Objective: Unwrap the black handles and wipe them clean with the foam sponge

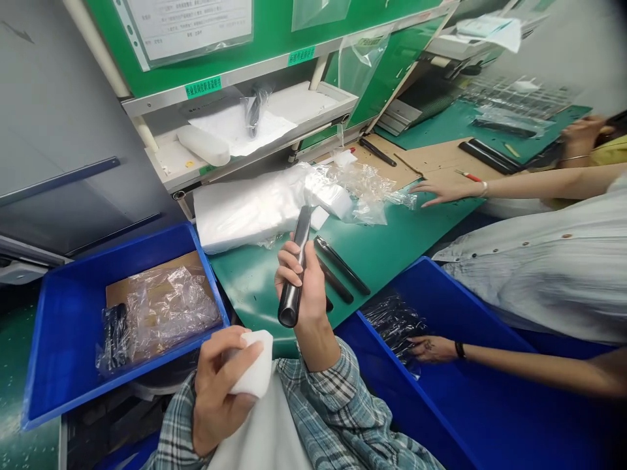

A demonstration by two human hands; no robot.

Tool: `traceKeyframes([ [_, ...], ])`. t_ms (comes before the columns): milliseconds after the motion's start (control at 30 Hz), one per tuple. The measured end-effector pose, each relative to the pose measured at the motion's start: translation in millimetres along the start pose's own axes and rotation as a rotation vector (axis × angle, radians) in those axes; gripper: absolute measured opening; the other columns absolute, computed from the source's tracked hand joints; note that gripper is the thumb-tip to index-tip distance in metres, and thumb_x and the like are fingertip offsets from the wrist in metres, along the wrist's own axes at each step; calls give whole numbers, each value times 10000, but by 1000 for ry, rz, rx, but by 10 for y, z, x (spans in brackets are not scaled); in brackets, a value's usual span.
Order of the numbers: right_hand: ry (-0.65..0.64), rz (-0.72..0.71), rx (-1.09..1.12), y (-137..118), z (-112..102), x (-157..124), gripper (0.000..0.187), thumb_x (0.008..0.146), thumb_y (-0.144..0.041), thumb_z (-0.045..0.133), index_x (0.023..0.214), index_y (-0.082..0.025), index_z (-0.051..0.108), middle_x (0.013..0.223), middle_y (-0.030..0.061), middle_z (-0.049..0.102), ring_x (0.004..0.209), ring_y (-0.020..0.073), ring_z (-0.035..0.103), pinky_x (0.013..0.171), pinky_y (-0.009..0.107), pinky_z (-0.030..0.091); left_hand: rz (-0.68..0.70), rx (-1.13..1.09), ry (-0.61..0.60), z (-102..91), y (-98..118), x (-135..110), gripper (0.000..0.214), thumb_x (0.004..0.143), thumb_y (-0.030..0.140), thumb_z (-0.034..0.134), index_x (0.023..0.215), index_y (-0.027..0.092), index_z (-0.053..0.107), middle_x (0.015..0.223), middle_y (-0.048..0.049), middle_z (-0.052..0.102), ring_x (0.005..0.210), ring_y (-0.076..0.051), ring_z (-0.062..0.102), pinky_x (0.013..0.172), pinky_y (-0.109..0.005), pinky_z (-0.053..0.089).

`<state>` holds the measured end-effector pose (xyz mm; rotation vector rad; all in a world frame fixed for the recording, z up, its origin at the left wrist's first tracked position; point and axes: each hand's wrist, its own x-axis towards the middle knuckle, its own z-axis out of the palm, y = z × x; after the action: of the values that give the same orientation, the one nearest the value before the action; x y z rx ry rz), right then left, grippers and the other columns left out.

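Observation:
My right hand (306, 297) is closed around a black tube (295, 267), held upright and tilted over the green mat (392, 241). Lower down, near my chest, my left hand (215, 391) grips a white foam block (252, 372). Two more black tubes (340, 267) lie side by side on the mat just right of my right hand. Both my sleeves are plaid.
A blue bin (68, 313) at left holds cardboard and bagged black parts. A co-worker's hand (431, 349) reaches into the right blue bin (490, 405); their other hand (441, 192) lies flat on the mat. White foam sheets (249, 209) and crumpled plastic bags (367, 186) lie behind.

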<state>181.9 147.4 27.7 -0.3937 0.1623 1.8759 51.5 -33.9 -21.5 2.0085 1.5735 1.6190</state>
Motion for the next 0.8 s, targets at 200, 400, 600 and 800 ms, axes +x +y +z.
traceKeyframes([
  [200, -56, 122, 125, -65, -99, -8, 171, 1204, -329, 383, 1178, -255, 535, 786, -63, 532, 479, 58, 467, 331, 90, 393, -253, -162, 61, 80, -100, -6, 526, 1100, 641, 584, 1381, 237, 768, 1327, -127, 699, 1229, -276, 686, 1025, -387, 610],
  [400, -36, 53, -108, -100, -83, -49, 214, 1090, -216, 435, 1207, -238, 613, 900, -4, 659, 565, 99, 575, 415, 149, 547, -970, -798, 111, 158, -64, 42, 683, 1058, 736, 575, 1412, 172, 726, 1287, -180, 789, 1034, -290, 782, 749, -309, 630],
  [600, -103, 94, -36, -189, -92, -77, 286, 1168, -283, 430, 1406, -270, 589, 1215, 45, 773, 926, 93, 776, 666, 150, 682, -1234, -1282, 105, 206, -149, 247, 694, 977, 769, 684, 1143, 106, 809, 1064, -136, 788, 782, -207, 712, 717, -319, 612],
  [800, -222, 180, -198, -69, -214, -44, 321, 1043, -500, 770, 978, -215, 637, 720, -86, 622, 380, 17, 375, 322, 94, 419, -1222, -1392, 50, 220, -216, 230, 634, 889, 659, 866, 1205, 122, 749, 1004, -95, 731, 793, -154, 640, 756, -265, 574],
])
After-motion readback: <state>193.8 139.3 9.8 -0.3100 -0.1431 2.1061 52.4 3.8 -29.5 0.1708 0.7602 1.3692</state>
